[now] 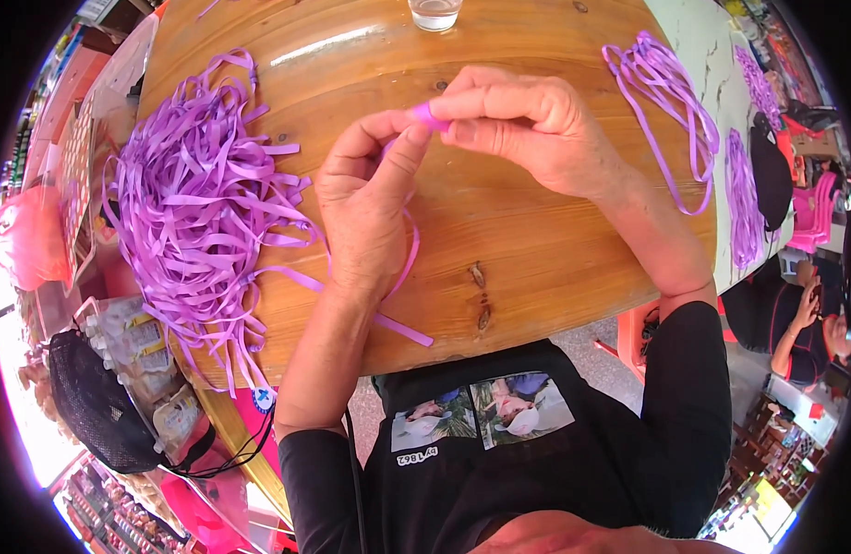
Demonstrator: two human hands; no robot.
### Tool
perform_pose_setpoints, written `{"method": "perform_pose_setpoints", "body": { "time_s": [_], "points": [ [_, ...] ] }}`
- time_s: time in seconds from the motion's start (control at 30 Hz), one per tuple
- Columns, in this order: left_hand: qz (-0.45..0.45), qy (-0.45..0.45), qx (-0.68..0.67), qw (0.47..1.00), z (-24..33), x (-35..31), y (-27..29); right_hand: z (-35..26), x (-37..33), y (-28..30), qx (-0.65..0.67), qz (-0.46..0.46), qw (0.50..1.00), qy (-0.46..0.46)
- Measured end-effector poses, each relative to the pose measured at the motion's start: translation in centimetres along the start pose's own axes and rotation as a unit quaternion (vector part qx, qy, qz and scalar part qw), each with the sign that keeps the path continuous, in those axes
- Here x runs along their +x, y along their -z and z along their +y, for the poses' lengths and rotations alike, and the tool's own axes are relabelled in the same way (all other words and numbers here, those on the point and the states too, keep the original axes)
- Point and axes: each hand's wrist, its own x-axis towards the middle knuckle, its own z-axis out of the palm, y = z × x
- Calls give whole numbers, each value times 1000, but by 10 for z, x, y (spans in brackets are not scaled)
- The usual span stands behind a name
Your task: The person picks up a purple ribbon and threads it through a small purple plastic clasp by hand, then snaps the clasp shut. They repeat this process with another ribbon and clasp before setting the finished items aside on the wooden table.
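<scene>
Both hands meet over the middle of the wooden table (536,268), pinching one purple ribbon (431,116) between them. My left hand (370,194) holds it between thumb and forefinger. From the right, my right hand (536,129) grips the same piece with thumb and fingertips. A length of this ribbon hangs down behind my left wrist, and a loose end lies near the table's front edge. Left of my left hand spreads a big tangled heap of purple ribbons (199,198), some trailing over the edge.
A smaller looped bundle of purple ribbons (661,111) lies at the table's right side. More purple bundles (744,198) rest on a white marbled surface beyond. A glass of clear liquid (434,13) stands at the far edge. A black mesh bag (97,406) is at the lower left.
</scene>
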Motion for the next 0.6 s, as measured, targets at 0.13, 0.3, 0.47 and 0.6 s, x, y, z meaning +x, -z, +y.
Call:
{"method": "perform_pose_setpoints", "body": {
  "time_s": [0.13, 0.3, 0.47, 0.6],
  "points": [
    [-1, -38, -40, 998, -8, 0, -2, 17, 0, 1, -106, 49, 992, 49],
    [4, -44, 0, 999, -11, -2, -3, 15, 0, -4, -196, 51, 975, 91],
    [-8, -80, 65, 995, -14, -1, -5, 10, -2, -10, -260, 75, 957, 108],
    [7, -50, 120, 992, -10, 1, -4, 8, -5, -14, -303, 77, 945, 98]
  ]
}}
